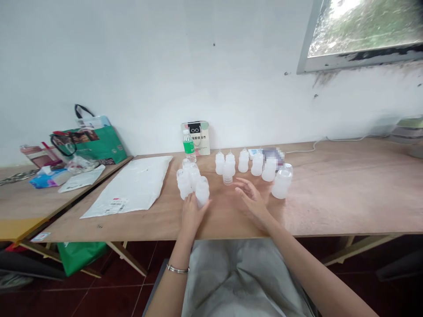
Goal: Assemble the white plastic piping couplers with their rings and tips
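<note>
My left hand (193,212) is at the near side of a frosted white baby bottle (202,190), fingers on its left and thumb on its right, closed about its lower part. Several similar bottles (184,182) stand close together just behind it. My right hand (251,197) is held over the table, fingers apart and holding nothing. Nearest to it is a frosted bottle with a clear ribbed end at the bottom (228,172). More frosted bottles with clear tops (243,161) form a curved row behind and to the right, ending at a larger-looking bottle (282,182).
A white mailing bag (132,182) lies flat on the wooden table (337,193) at left. A green-labelled water bottle (189,147) and a paper bag (202,138) stand against the wall. A green bag (109,143) and a tissue pack (49,177) occupy the adjoining table.
</note>
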### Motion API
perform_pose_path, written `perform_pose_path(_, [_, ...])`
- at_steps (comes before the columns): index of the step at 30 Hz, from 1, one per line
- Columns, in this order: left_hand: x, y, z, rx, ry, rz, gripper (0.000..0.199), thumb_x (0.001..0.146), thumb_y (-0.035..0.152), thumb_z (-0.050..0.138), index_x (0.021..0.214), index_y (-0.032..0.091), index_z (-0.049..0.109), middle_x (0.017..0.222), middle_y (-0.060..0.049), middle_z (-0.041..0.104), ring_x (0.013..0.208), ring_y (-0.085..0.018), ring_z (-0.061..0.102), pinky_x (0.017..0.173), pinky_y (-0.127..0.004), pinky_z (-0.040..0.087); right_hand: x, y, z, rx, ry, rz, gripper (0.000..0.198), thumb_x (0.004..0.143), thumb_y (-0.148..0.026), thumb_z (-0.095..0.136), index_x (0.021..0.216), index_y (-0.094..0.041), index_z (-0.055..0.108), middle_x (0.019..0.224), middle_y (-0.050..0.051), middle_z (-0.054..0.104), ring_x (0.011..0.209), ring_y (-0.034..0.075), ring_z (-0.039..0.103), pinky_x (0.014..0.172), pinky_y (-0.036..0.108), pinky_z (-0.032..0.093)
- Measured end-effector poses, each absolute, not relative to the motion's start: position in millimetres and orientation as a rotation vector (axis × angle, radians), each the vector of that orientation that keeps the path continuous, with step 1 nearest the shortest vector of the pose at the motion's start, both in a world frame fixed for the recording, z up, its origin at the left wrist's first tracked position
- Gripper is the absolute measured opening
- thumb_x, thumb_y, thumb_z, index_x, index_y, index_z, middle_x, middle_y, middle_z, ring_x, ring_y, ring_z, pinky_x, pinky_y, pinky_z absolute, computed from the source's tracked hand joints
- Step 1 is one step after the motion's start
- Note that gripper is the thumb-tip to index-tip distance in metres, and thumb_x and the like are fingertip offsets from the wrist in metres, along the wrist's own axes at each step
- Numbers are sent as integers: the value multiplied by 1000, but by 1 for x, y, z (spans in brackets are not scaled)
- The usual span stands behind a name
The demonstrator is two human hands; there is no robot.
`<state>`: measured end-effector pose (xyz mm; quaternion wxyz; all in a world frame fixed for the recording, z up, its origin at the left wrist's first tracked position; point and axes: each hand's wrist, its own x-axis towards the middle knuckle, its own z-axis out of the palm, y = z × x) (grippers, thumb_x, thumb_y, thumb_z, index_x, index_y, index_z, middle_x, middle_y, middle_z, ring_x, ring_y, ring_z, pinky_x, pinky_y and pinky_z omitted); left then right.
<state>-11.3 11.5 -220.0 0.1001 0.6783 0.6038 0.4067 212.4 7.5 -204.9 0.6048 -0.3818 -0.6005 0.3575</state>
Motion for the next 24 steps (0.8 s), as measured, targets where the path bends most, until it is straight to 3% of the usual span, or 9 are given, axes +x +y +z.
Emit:
perform_pose_path(5, [-25,24,-218,1972,1970,1212,29,91,36,59,108,14,60,107,-7,63,95,-20,63,84,-41,53,234,45,-206,-983,-1277,645,36,84,-47,62,112,-23,58,105,7,67,104,23,62,96,45,47])
perform_pose_path(9, [-27,23,-221,1948,2007,1273,28,91,38,59,103,13,61,100,-6,64,89,-18,63,81,-39,53,241,67,-207,-1017,-1272,547,31,91,-36,59,115,-17,58,113,7,63,102,21,62,89,44,51])
perform_pose_path(15, [-21,-24,-209,1832,1963,1698,51,80,52,64,111,14,52,108,-15,57,103,-32,56,89,-54,44,230,90,-208,-1095,-1342,443,32,92,-33,58,119,-16,57,120,8,61,103,22,62,87,43,52])
perform_pose_path(19, [3,-45,-187,1935,1634,1880,41,82,43,63,112,18,49,109,-12,57,104,-27,56,88,-44,46,209,120,-209,-1168,-1401,403,33,92,-33,58,120,-16,57,120,9,60,103,22,62,87,44,53])
perform_pose_path(24, [51,3,-167,1913,1354,1876,28,92,32,52,118,21,50,116,-10,59,107,-20,58,90,-36,49,186,145,-218,-1200,-1419,372,33,92,-33,58,121,-17,57,121,9,60,102,21,62,85,43,53])
